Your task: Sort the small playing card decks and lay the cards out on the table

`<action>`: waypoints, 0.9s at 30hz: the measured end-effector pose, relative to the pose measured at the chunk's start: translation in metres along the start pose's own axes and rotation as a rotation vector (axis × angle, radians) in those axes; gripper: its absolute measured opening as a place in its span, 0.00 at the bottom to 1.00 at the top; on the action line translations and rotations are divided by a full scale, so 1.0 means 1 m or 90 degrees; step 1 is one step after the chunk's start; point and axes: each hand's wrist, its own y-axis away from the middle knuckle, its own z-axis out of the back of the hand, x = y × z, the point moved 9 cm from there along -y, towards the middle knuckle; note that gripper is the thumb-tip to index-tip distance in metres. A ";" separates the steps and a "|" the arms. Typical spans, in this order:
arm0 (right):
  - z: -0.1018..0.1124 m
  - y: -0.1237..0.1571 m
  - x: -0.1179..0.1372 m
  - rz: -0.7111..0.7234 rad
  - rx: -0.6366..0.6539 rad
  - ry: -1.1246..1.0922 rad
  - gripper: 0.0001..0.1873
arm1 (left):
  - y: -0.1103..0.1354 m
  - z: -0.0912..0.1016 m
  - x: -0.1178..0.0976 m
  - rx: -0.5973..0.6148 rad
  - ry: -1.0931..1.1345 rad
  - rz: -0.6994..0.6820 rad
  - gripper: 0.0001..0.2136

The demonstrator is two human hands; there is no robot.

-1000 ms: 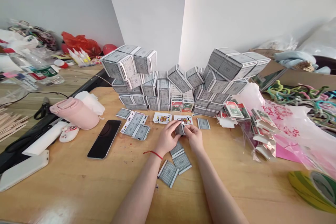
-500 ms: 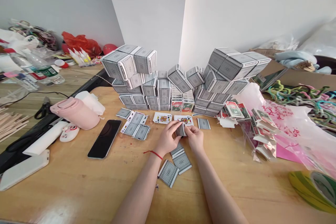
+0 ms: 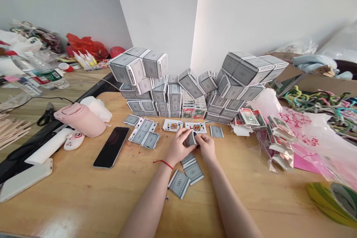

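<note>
Head view: left hand [image 3: 177, 147] and right hand [image 3: 207, 147] both grip a patterned card [image 3: 190, 140], right of the phone [image 3: 111, 147] — farther right, beyond the phone, a cardboard box [image 3: 320, 86] holds pale-blue cloth [image 3: 311, 60].

Black suit signs on face-up cards [image 3: 172, 125]

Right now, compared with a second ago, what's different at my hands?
Only a small change: the card has turned slightly between the left hand and the right hand, as the fingers shifted a little; exactly which way is hard to tell. Both hands keep their grip. The stacked card blocks, the loose cards and the black phone stayed put.
</note>
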 end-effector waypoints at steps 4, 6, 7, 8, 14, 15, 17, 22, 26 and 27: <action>-0.011 0.000 -0.012 -0.079 0.099 -0.097 0.13 | -0.001 0.005 0.001 -0.016 -0.008 0.011 0.26; -0.014 0.000 -0.018 -0.110 0.125 -0.122 0.14 | 0.000 0.007 0.002 -0.026 -0.013 0.016 0.25; -0.014 -0.001 -0.021 -0.115 0.128 -0.118 0.14 | 0.000 0.008 0.003 -0.030 -0.016 0.019 0.25; -0.013 -0.001 -0.022 -0.114 0.126 -0.107 0.14 | 0.000 0.008 0.003 -0.032 -0.019 0.022 0.26; -0.004 -0.006 -0.019 -0.053 0.073 -0.015 0.14 | 0.002 0.006 0.006 -0.033 -0.013 0.027 0.27; -0.004 -0.005 -0.018 -0.045 0.067 -0.012 0.14 | 0.002 0.006 0.006 -0.033 -0.010 0.027 0.27; -0.003 -0.004 -0.015 -0.031 0.056 -0.011 0.13 | 0.002 0.004 0.006 -0.032 -0.004 0.027 0.27; -0.001 -0.001 -0.008 0.001 0.028 0.038 0.14 | 0.002 0.003 0.006 -0.027 -0.006 0.030 0.26; -0.001 -0.002 -0.006 0.005 0.025 0.057 0.16 | 0.001 0.004 0.005 -0.026 -0.016 0.030 0.24; -0.001 -0.002 -0.007 -0.002 0.029 0.046 0.17 | 0.001 0.005 0.005 -0.027 -0.018 0.029 0.23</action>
